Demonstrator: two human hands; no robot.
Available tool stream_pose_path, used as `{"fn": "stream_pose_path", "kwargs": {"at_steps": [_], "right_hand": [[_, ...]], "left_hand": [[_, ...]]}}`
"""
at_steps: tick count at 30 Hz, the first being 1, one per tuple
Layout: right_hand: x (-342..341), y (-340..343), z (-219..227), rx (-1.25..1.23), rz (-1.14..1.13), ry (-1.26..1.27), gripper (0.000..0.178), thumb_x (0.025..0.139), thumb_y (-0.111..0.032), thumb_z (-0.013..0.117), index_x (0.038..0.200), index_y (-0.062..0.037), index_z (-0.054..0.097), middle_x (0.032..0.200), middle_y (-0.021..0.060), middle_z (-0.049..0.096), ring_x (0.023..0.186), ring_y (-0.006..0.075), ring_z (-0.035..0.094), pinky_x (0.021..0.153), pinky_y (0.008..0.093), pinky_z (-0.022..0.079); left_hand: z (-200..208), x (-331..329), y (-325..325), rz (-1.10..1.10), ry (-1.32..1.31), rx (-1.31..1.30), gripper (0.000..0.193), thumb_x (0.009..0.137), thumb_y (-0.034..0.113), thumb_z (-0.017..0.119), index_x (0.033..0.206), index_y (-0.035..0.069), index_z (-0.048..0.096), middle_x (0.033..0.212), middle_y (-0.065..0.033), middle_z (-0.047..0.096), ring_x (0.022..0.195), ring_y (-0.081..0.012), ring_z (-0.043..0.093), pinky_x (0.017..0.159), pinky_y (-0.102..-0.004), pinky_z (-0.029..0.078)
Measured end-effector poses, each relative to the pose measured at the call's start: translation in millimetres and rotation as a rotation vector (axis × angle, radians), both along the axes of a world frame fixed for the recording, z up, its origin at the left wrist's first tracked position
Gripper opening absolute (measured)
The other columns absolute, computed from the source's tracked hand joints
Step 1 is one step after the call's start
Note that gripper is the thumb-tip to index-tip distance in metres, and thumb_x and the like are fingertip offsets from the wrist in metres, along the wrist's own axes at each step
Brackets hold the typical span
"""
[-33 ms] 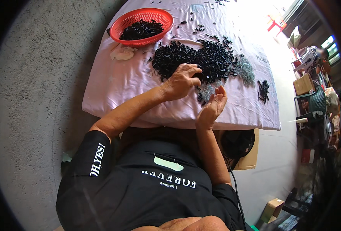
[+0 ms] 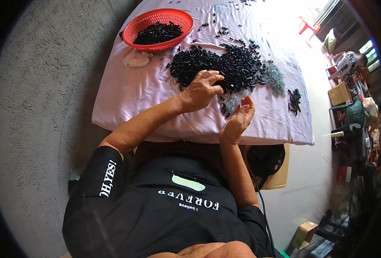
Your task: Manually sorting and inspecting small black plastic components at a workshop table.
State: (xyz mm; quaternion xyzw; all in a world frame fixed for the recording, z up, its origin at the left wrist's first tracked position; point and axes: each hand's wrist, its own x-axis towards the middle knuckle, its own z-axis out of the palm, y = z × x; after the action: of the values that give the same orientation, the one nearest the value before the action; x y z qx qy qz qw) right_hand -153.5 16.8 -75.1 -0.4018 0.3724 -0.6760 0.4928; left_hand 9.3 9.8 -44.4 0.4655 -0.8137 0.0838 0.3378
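A wide heap of small black plastic pieces [image 2: 199, 60] lies on the pink cloth in front of me. My left hand [image 2: 199, 91] reaches over its near edge, fingers bent and spread, thumb apart from the forefinger; nothing shows between them. To its right, my right hand [image 2: 237, 121] is turned palm inward, its fingers curled toward the thumb. Whatever it pinches is too small or hidden to name. Between the hands sits a small clump of thin silvery wire-like pieces [image 2: 231, 102], with a few black pieces beside it. A larger silvery clump [image 2: 275, 81] borders the heap's right side.
A red perforated basket [image 2: 189, 35] holding more black pieces stands at the far left of the cloth-covered table [image 2: 121, 109]. Beside it lies a crumpled pale cloth or bag [image 2: 137, 59]. A small black group [image 2: 294, 101] is at the right. A green chair [image 2: 354, 114] and boxes stand beyond.
Both hands are nearly where they were, with only a very slight shift of the fingers. Heap, clumps and basket look the same.
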Motion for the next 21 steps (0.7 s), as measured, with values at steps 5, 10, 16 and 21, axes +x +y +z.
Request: {"fn": "stream_pose_path", "kwargs": {"at_steps": [5,10,16,21], "right_hand": [[-12.2,-4.1,3.8,-0.051,-0.047,-0.016,0.038,0.104,-0.032,0.04,0.129,-0.0049,0.045,0.132,0.0086,0.051,0.123,0.0184,0.045,0.107,0.0341,0.029],[-23.9,-14.9,6.5,-0.036,-0.13,-0.068,0.053,0.101,-0.048,0.037,0.132,-0.0056,0.043,0.133,0.0097,0.048,0.126,0.0203,0.042,0.109,0.0362,0.026],[-21.8,-13.5,4.1,-0.02,-0.104,-0.107,0.06,0.1,-0.054,0.036,0.134,-0.004,0.041,0.135,0.0114,0.045,0.128,0.0213,0.04,0.11,0.0369,0.024],[-16.5,-14.7,7.9,-0.018,-0.094,-0.09,0.058,0.099,-0.054,0.038,0.133,-0.0068,0.041,0.136,0.0106,0.044,0.128,0.0213,0.039,0.11,0.0383,0.023]], "left_hand": [[-7.8,-18.8,10.1,-0.049,0.033,0.057,0.032,0.084,0.01,0.058,0.116,0.009,0.064,0.132,-0.0114,0.055,0.128,-0.0273,0.047,0.106,-0.0467,0.033],[-13.2,-46.6,23.2,-0.129,-0.134,0.323,0.059,0.082,0.021,0.058,0.138,0.007,0.046,0.15,-0.0142,0.036,0.143,-0.0302,0.027,0.111,-0.0574,0.019],[-13.5,-11.2,43.6,-0.063,-0.208,0.35,0.061,0.091,0.036,0.055,0.143,0.006,0.039,0.154,-0.014,0.029,0.145,-0.0303,0.02,0.112,-0.0577,0.015],[-5.6,10.3,65.3,0.008,-0.244,0.373,0.063,0.09,0.036,0.059,0.142,0.007,0.04,0.153,-0.0146,0.03,0.144,-0.0317,0.023,0.111,-0.0564,0.019]]}}
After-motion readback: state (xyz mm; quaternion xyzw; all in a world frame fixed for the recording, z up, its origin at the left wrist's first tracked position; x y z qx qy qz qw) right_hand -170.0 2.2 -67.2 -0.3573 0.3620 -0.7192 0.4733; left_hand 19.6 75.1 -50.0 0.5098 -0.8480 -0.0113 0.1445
